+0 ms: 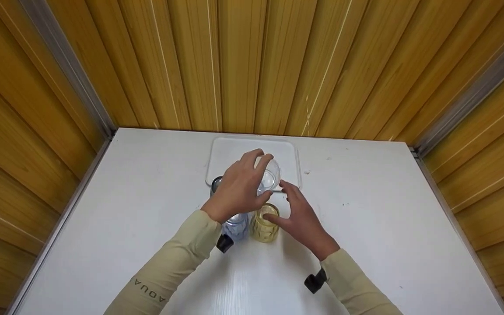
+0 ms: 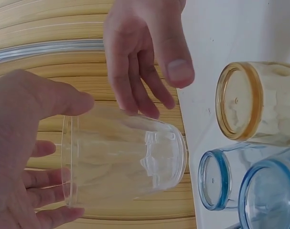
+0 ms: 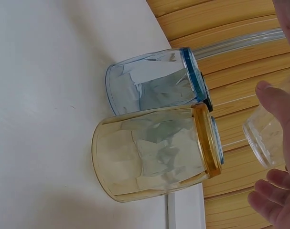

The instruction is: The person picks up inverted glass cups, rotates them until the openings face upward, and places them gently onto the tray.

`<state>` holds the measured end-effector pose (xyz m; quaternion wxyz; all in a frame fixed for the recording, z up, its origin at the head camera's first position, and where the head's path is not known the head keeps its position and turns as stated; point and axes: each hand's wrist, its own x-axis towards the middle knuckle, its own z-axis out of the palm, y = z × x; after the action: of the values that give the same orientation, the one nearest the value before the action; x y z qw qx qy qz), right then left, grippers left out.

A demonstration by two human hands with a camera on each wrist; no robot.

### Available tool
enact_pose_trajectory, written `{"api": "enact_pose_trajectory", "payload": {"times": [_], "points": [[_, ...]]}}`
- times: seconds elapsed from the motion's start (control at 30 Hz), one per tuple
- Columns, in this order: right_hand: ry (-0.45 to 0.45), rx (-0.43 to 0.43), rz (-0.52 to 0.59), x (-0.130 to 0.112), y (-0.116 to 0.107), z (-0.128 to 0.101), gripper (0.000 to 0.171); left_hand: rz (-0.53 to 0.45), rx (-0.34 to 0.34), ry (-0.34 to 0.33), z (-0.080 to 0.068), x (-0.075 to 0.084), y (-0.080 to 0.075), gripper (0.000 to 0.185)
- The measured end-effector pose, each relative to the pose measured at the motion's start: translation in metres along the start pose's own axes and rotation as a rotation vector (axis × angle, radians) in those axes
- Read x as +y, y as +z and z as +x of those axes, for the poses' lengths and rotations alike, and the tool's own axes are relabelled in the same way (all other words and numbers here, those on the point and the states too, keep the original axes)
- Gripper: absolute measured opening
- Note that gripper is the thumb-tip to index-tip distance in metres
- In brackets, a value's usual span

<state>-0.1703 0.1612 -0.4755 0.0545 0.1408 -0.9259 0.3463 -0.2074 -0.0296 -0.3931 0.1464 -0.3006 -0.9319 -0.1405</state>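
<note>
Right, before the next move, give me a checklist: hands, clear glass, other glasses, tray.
1. Left hand gripping the clear glass near its rim: ok.
2. Clear glass base end down: ok.
3. Right hand touching the clear glass: cannot tell.
4. Yellow glass standing on the table: ok.
5. Tray fully visible from the head camera: not ok, the left hand hides part.
</note>
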Motion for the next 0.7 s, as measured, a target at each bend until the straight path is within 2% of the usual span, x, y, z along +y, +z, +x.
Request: {"api": "enact_pose_trajectory", "payload": {"times": [0.3,0.7], "points": [[0.032,-0.088,-0.025,-0.003,0.006,-0.002,0.088,0.035,0.024,-0.018,0.007,-0.007,-0.007,0.077],[0.073,-0.219,-0.07,-0.001,0.011,-0.001,0.089,0.068,0.014,-0.039,0.015,-0.01,-0.014,0.078]]}}
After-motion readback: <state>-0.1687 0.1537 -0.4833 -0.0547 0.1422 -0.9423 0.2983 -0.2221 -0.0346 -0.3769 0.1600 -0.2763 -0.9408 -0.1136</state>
